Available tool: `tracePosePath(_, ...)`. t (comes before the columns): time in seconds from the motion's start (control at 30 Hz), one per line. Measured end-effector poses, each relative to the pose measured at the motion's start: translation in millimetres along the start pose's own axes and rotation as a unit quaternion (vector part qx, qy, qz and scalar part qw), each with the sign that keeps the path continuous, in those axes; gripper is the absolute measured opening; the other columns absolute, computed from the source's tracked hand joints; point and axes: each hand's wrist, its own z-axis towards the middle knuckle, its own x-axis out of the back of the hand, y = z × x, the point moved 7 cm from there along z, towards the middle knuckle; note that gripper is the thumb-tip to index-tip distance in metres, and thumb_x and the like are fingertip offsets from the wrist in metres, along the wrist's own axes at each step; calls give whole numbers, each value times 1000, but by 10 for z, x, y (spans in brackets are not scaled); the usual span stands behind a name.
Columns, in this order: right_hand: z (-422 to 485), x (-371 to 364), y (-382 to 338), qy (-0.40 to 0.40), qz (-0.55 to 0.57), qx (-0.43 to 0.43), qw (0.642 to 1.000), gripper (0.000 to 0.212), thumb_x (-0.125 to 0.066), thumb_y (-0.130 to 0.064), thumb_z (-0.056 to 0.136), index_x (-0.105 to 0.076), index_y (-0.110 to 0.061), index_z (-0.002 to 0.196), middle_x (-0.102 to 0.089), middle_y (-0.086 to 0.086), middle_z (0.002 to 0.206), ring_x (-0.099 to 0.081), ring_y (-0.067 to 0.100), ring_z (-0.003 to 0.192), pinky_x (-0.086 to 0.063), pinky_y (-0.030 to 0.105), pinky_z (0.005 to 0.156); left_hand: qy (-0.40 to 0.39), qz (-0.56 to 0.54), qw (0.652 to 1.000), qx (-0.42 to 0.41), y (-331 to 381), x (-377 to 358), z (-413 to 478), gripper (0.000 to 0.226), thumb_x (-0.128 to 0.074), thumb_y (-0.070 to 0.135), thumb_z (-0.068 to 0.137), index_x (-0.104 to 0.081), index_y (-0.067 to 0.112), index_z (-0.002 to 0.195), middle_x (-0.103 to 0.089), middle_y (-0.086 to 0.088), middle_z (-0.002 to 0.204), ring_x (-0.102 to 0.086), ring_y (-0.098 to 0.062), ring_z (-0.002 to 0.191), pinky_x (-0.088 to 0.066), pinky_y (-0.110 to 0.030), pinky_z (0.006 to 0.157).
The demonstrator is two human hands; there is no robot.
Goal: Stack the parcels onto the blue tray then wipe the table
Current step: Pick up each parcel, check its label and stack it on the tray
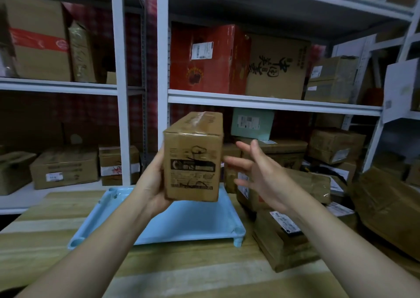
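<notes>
Left hand (154, 184) grip clamped on parcel (193, 159) at its left side + underside, held in air abv blue tray (186, 225), not touching it. Right hand (261, 172) fingers spread, holds nothing, just beside parcel's right face. Parcel's long axis prob runs away from person. Tray directly below, so next move likely straight down. More parcels (281, 236) on surface (181, 270), right of tray.

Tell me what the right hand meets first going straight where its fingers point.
Probably the cardboard parcel gripped by the left hand: the right hand aims open fingers at its right side, though depth is unclear.
</notes>
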Motion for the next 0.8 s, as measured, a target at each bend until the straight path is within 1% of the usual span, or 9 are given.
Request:
tracePosePath(0.07, 2, -18, 64, -3, 13, -42, 999, 64, -36, -70, 83, -49, -35, 135, -73, 4, 119, -60, 22, 123, -47, 48, 102, 43, 45, 997, -45, 28, 65, 22, 41, -64, 48, 85, -65, 29, 121, -68, -6, 122, -69, -25, 105, -57, -47, 83)
tracePosePath(0.13, -1, -12, 119, 6, 29, -75, 997, 57, -38, -69, 87, -58, -32, 126, -76, 4, 110, -66, 27, 114, -48, 52, 103, 81, 89, 988, -101, 80, 103, -31, 64, -75, 39, 71, -53, 34, 131, -64, 2, 128, -70, -16, 101, -60, -36, 73)
tracePosePath(0.23, 16, -23, 233, 16, 30, -111, 993, 51, -43, -61, 93, -67, -24, 120, -78, -1, 101, -68, 21, 106, -50, 49, 102, 97, 163, 971, -142, 145, 121, -117, 77, -83, 32, 66, -48, 39, 134, -59, 12, 126, -66, -12, 106, -57, -37, 87)
tracePosePath(0.33, 18, -68, 377, 43, 53, -149, 987, 42, -46, -57, 95, -68, -23, 107, -79, 5, 91, -68, 24, 97, -53, 46, 88, 93, 213, 960, -158, 207, 124, -157, 74, -79, 22, 76, -43, 33, 140, -51, 14, 133, -57, -11, 118, -51, -38, 99)
tracePosePath(0.5, 93, -333, 647, 17, 73, -203, 976, 51, -64, -56, 79, -63, -25, 119, -73, 15, 113, -63, 36, 112, -46, 63, 100, 103, 295, 938, -153, 280, 308, -178, 74, -78, 27, 80, -37, 37, 140, -41, 12, 133, -44, -9, 125, -46, -23, 90)
tracePosePath(0.57, 145, -481, 721, 8, 93, -213, 973, 46, -69, -44, 82, -63, -21, 121, -72, 19, 116, -62, 38, 114, -45, 65, 101, 136, 303, 934, -131, 297, 520, -186, 68, -74, 37, 82, -38, 38, 139, -39, 6, 137, -44, -13, 127, -42, -33, 102)
tracePosePath(0.63, 206, -670, 786, 4, 121, -214, 969, 39, -68, -35, 87, -63, -18, 122, -72, 20, 116, -63, 37, 113, -49, 64, 96, 172, 272, 941, -106, 347, 751, -238, 48, -61, 47, 89, -47, 30, 132, -53, 5, 130, -50, -15, 124, -38, -37, 107)
tracePosePath(0.73, 307, -915, 894, 11, 130, -216, 968, 32, -66, -31, 91, -65, -18, 120, -73, 16, 110, -64, 33, 108, -55, 57, 85, 252, 280, 923, -75, 428, 1115, -345, 39, -39, 47, 101, -52, 21, 128, -59, 6, 123, -50, -12, 116, -32, -34, 100)
tracePosePath(0.8, 356, -1090, 993, 18, 139, -232, 963, 28, -64, -31, 93, -65, -19, 118, -72, 16, 107, -64, 33, 107, -55, 57, 84, 305, 306, 900, -49, 458, 1397, -420, 31, -36, 39, 103, -54, 22, 122, -58, 5, 112, -49, -16, 109, -33, -35, 95)
